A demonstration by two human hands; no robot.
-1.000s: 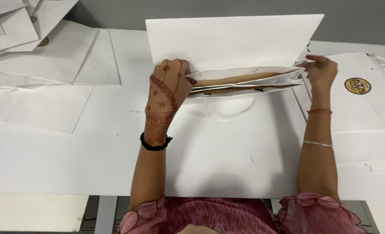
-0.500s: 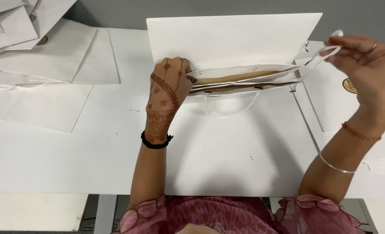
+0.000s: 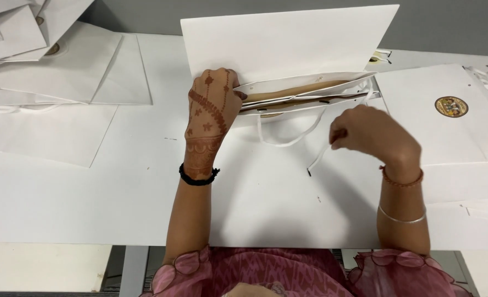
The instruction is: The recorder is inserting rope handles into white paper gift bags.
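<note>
On the worktop (image 3: 62, 187) a white paper bag (image 3: 288, 110) lies with its mouth held open by the left hand (image 3: 211, 113), fingers gripping the rim, brown inside partly hidden, while the right hand (image 3: 373, 137) fingers pinch a white cord (image 3: 316, 162).

Stack of flat white bags (image 3: 46, 60) upper left, flat white bag with round emblem (image 3: 453, 110) right, white table (image 3: 79, 203)

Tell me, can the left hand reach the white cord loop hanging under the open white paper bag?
Probably yes: the left hand grips the white paper bag's mouth, the white cord loop hangs just beside it, and nothing lies between them.
</note>
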